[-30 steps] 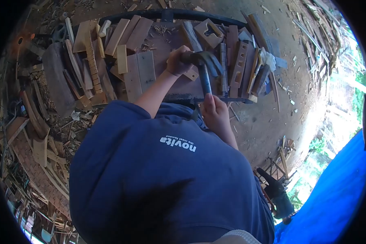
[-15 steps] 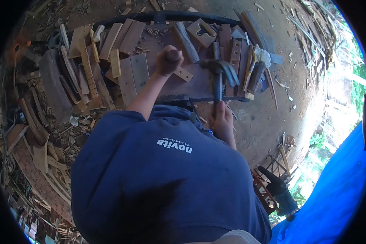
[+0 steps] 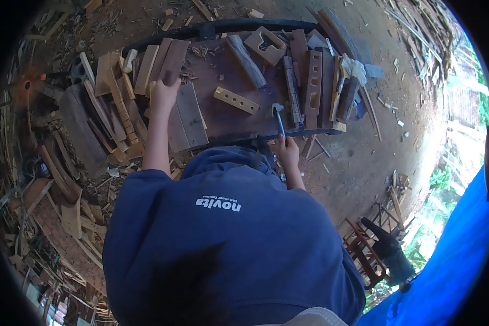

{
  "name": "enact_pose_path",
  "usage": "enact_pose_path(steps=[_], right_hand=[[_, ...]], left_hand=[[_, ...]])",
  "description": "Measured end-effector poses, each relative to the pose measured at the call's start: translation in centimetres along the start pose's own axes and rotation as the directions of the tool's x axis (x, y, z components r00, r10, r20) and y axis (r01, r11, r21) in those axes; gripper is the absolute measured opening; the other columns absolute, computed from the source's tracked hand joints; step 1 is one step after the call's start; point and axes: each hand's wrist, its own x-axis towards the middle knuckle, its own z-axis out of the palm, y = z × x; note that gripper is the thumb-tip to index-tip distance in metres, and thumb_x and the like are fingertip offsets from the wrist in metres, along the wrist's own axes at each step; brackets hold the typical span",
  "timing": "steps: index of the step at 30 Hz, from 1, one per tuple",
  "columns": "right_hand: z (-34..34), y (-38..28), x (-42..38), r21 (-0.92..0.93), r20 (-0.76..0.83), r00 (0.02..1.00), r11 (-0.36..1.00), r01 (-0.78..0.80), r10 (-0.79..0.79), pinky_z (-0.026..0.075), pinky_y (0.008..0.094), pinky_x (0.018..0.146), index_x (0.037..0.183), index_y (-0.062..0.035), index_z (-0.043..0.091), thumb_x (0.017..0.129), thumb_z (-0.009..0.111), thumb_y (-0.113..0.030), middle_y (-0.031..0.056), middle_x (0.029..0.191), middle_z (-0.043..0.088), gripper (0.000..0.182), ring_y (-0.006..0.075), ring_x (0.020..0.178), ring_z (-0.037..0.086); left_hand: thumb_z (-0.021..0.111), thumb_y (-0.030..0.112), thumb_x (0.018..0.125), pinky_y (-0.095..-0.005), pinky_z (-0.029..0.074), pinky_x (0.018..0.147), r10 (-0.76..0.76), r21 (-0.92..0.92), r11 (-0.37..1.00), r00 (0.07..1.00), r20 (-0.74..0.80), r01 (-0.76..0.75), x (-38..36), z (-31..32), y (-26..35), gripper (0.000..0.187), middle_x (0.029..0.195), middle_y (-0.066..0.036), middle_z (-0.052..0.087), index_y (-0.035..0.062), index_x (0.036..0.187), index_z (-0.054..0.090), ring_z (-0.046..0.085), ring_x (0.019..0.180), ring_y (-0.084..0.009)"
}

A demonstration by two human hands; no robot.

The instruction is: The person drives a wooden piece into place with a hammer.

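My left hand (image 3: 163,96) is closed around a dark wooden tool handle (image 3: 171,77), above the boards on the left of the workbench; the tool's working end cannot be made out. My right hand (image 3: 289,153) grips a claw hammer (image 3: 280,124) by its shaft at the bench's near edge, with the head low over the bench top. Between the two hands, apart from both, a pale wooden block (image 3: 236,100) with a row of several holes lies at a slant on the bench (image 3: 223,122).
Boards (image 3: 187,117) line the bench's left side. A log piece (image 3: 246,61), a block with a cut-out (image 3: 266,45) and a slotted brown bar (image 3: 313,81) lie toward the back and right. Wood scraps cover the ground. A blue sheet (image 3: 451,244) hangs at right.
My left hand has moved left with the handle, away from the holed block, which now shows fully. My right hand has lowered the hammer toward the bench.
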Motion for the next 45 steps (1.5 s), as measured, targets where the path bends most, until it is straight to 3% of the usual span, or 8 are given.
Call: enact_pose_path(steps=[7, 12, 14, 17, 22, 33, 41, 45], right_hand=[[0.0, -0.7, 5.5, -0.104, -0.002, 0.997, 0.992, 0.074, -0.075, 0.051, 0.0396, 0.066, 0.092, -0.0006, 0.064, 0.092, 0.058, -0.043, 0.0213, 0.076, 0.065, 0.043, 0.0362, 0.076, 0.067], [-4.8, -3.5, 11.6, -0.183, 0.250, 0.966, 0.976, 0.121, -0.073, 0.051, 0.0400, 0.067, 0.090, -0.0001, 0.068, 0.090, 0.060, -0.038, 0.0198, 0.077, 0.067, 0.039, 0.0329, 0.073, 0.067], [-7.3, -6.1, 15.9, -0.111, 0.170, 0.982, 0.988, 0.106, -0.086, 0.052, 0.0393, 0.067, 0.090, 0.0004, 0.068, 0.090, 0.061, -0.034, 0.0190, 0.077, 0.068, 0.035, 0.0307, 0.072, 0.068], [-10.6, -8.4, 24.6, 0.044, -0.104, 0.967, 0.970, 0.240, -0.235, 0.053, 0.0391, 0.067, 0.090, 0.0001, 0.069, 0.089, 0.060, -0.027, 0.0196, 0.077, 0.068, 0.029, 0.0319, 0.072, 0.068], [-12.8, -8.5, 39.7, -0.499, -0.296, 0.790, 0.792, 0.351, -0.537, 0.049, 0.0460, 0.087, 0.104, -0.0031, 0.067, 0.088, 0.059, -0.033, 0.0208, 0.105, 0.066, 0.035, 0.0389, 0.096, 0.064], [-14.2, -16.1, 36.7, -0.680, -0.025, 0.970, 0.715, 0.160, -0.241, 0.048, 0.0451, 0.088, 0.100, -0.0130, 0.070, 0.093, 0.042, -0.033, 0.0215, 0.102, 0.068, 0.035, 0.0358, 0.105, 0.063], [-13.4, -17.2, 31.6, -0.186, -0.210, 0.606, 0.640, 0.745, -0.767, 0.053, 0.0311, 0.067, 0.101, -0.0075, 0.068, 0.097, 0.052, -0.021, 0.0117, 0.081, 0.068, 0.021, 0.0179, 0.073, 0.067], [-15.0, -21.0, 24.5, 0.050, -0.338, 0.613, 0.637, 0.770, -0.714, 0.049, 0.0266, 0.055, 0.092, -0.0004, 0.066, 0.101, 0.046, -0.023, 0.0063, 0.073, 0.064, 0.031, 0.0108, 0.064, 0.061]], left_hand=[[0.068, 0.032, 0.086, -0.0515, 0.042, 0.093, 0.064, 0.701, 0.711, 0.987, -0.146, 0.057, -3.1, 3.4, -1.5, 0.049, 0.124, -0.022, 0.050, -0.0013, 0.117, 0.049, 0.046, 0.118, -0.0404], [0.061, 0.025, 0.089, -0.0537, 0.041, 0.088, 0.367, 0.631, 0.758, 0.908, -0.204, -0.165, -5.1, 5.5, 1.8, 0.036, 0.123, -0.021, 0.050, 0.0020, 0.114, 0.050, 0.049, 0.114, -0.0397], [0.059, 0.028, 0.090, -0.0491, 0.045, 0.084, 0.146, 0.249, 0.950, 0.973, 0.180, -0.189, -5.6, 7.2, 4.0, 0.037, 0.110, -0.021, 0.059, 0.0012, 0.114, 0.049, 0.058, 0.100, -0.0394], [0.062, 0.048, 0.086, -0.0431, 0.049, 0.083, -0.193, 0.296, 0.948, 0.954, 0.230, 0.120, -5.4, 14.7, 0.6, 0.064, 0.102, -0.026, 0.063, -0.0079, 0.113, 0.046, 0.062, 0.093, -0.0400], [0.063, 0.063, 0.079, -0.0412, 0.049, 0.091, -0.611, 0.242, 0.791, 0.707, 0.356, 0.562, -6.4, 17.5, 6.7, 0.092, 0.109, -0.035, 0.059, -0.0164, 0.117, 0.037, 0.060, 0.107, -0.0406], [0.074, 0.023, 0.070, -0.0449, 0.048, 0.090, -0.216, 0.319, 0.937, 0.953, 0.211, 0.142, -5.4, 15.5, 3.1, 0.059, 0.110, -0.027, 0.056, -0.0008, 0.117, 0.047, 0.058, 0.105, -0.0408], [0.076, 0.022, 0.066, -0.0476, 0.047, 0.086, 0.021, -0.009, 1.000, 0.984, 0.180, -0.019, -5.4, 10.5, 5.9, 0.055, 0.106, -0.018, 0.057, 0.0088, 0.114, 0.053, 0.058, 0.100, -0.0386], [0.074, 0.029, 0.068, -0.0427, 0.048, 0.086, 0.108, 0.382, 0.894, 0.939, 0.326, -0.236, -5.2, 6.6, 8.4, 0.057, 0.112, -0.012, 0.055, 0.0130, 0.119, 0.055, 0.059, 0.101, -0.0338]])
